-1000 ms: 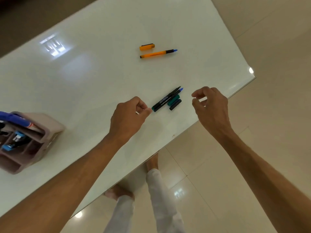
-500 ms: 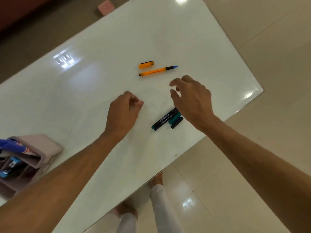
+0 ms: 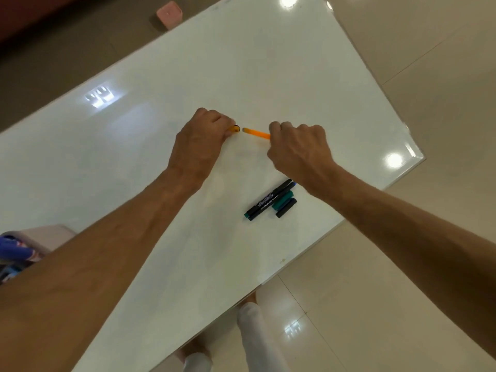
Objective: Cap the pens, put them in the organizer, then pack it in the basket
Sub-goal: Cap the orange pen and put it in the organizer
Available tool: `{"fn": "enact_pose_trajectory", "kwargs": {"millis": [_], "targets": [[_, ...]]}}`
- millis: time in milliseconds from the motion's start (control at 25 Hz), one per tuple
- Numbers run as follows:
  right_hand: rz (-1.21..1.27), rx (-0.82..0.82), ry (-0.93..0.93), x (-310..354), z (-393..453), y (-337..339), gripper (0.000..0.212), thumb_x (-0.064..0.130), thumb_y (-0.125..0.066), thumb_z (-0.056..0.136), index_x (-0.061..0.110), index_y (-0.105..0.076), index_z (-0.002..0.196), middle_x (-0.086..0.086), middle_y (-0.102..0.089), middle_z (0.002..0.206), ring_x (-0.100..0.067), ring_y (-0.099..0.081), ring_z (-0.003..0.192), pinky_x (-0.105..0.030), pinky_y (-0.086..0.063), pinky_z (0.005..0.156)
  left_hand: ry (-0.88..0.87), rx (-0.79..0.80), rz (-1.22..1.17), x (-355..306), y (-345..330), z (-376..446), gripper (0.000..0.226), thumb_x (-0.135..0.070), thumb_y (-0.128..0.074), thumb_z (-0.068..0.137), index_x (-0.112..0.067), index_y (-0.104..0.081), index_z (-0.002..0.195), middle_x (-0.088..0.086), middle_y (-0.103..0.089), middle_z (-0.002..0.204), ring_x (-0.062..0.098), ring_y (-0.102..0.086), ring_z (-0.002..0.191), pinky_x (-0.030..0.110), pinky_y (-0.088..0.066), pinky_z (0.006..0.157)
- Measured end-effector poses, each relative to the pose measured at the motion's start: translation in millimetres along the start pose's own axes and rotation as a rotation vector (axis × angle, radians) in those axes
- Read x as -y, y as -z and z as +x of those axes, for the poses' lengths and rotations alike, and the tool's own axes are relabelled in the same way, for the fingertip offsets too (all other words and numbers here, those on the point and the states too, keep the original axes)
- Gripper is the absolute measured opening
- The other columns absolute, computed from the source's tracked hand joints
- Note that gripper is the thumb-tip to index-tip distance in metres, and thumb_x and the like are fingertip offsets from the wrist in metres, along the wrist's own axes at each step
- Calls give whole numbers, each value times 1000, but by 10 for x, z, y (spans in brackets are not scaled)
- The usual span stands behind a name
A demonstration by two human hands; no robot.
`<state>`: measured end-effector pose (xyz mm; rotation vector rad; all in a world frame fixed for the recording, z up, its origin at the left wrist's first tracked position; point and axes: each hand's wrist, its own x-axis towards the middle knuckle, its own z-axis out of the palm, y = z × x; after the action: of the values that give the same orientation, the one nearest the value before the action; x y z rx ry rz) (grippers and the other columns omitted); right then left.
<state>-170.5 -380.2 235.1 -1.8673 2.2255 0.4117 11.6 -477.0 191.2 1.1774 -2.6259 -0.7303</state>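
Observation:
My left hand (image 3: pixel 200 142) is closed around the orange cap (image 3: pixel 234 128), whose end pokes out past my fingers. My right hand (image 3: pixel 298 146) grips the orange pen (image 3: pixel 256 132); its blue tip end is hidden inside my fist. Cap and pen lie almost in line, a small gap apart, over the middle of the white table (image 3: pixel 161 84). Two black pens (image 3: pixel 269 201) lie side by side near the table's right edge, with a teal cap (image 3: pixel 282 201) and a black cap (image 3: pixel 285 208) beside them. The pinkish organizer (image 3: pixel 51 234) shows at the left edge, partly hidden by my left forearm.
A blue pen (image 3: pixel 13 248) sticks out of the organizer. A pink block (image 3: pixel 169 12) sits on the floor beyond the far table edge. The table's near edge runs diagonally above my legs and the tiled floor. No basket is in view.
Both hands moved up the table from the black pens to the orange pair. The left hand took hold of the orange cap, and the right hand closed on the orange pen.

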Motion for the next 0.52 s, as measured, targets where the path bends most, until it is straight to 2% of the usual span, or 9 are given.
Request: {"fn": "enact_pose_trajectory", "kwargs": {"millis": [80,160,200,280,360,440,520], "targets": [[52,-56,-103,-149,-155,65,20,23,-46,103,11,-54,115,-1,-57,79,-21,-40,47,-28,-31,50,-8,-27,60,92,51,-141,17,-17,-62,106,-6,-72,115,13,-70,105,33,-61,101,51,-58,73],[211,-150,-186,-225,-358,238,21,29,-53,100,14,-58,114,0,-71,82,-28,-60,55,-34,-51,61,39,2,62,149,133,-349,18,-16,-57,108,-3,-67,117,15,-64,101,34,-61,93,54,-57,69],[351,-199,-234,-219,-471,368,19,31,-58,99,16,-63,109,3,-75,81,-26,-64,56,-33,-55,64,83,22,3,163,187,-501,20,-16,-54,109,-5,-65,121,14,-64,103,32,-62,90,53,-57,72],[768,-233,-360,-95,-708,643,14,30,-64,99,18,-73,101,8,-78,80,-17,-72,56,-27,-57,63,264,15,-277,120,340,-819,22,-19,-51,109,-14,-67,123,5,-66,108,23,-68,84,43,-60,77],[1148,-146,-449,270,-961,848,14,22,-65,100,17,-79,100,2,-81,84,-17,-77,62,-27,-58,61,492,-48,-620,80,563,-1208,23,-16,-51,108,-19,-71,118,-2,-69,108,17,-73,70,32,-62,66],[1302,-54,-443,686,-1210,891,14,15,-65,100,14,-79,100,-4,-82,86,-23,-79,67,-28,-59,60,601,-86,-821,57,775,-1631,28,-12,-47,110,-17,-74,115,-4,-69,102,20,-71,61,27,-58,55],[1373,19,-427,1139,-1419,872,13,11,-63,102,9,-76,101,-8,-81,84,-26,-79,69,-31,-61,62,693,-63,-956,92,942,-2069,31,-11,-43,112,-16,-74,111,-2,-64,90,20,-66,56,28,-51,50]]}}
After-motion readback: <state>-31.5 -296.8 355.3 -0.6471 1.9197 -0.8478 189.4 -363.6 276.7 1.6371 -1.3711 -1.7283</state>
